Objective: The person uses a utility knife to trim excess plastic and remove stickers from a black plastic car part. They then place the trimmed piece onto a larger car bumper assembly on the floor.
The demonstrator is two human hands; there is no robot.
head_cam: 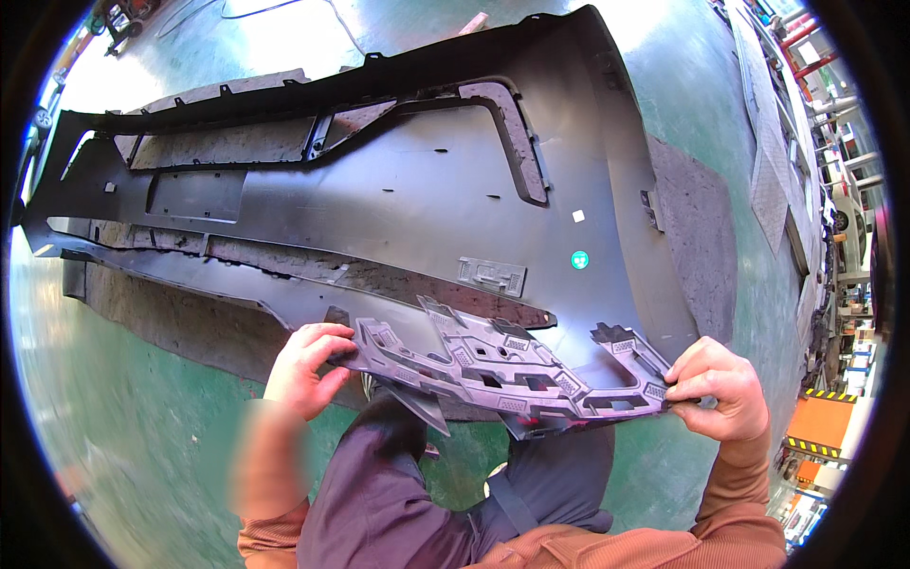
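Observation:
Between my hands is a dark plastic mounting bracket (512, 377) with cut-outs and textured pads, held above my knees. My left hand (309, 366) pinches its left end between thumb and fingers. At the opposite end, my right hand (718, 391) grips the corner the same way. Before me lies a large black car bumper cover (398, 192), its inner side facing up. It has long openings, a white square sticker (578, 215) and a round green sticker (580, 259). The bracket overlaps the bumper's near edge in view; whether they touch I cannot tell.
A grey mat (693, 235) lies under the bumper on the green floor (700, 92). Metal panels (771, 178) run along the right. Farther right stands an orange block (821, 423) with yellow-black stripes. A cable (341, 25) crosses the floor at the back.

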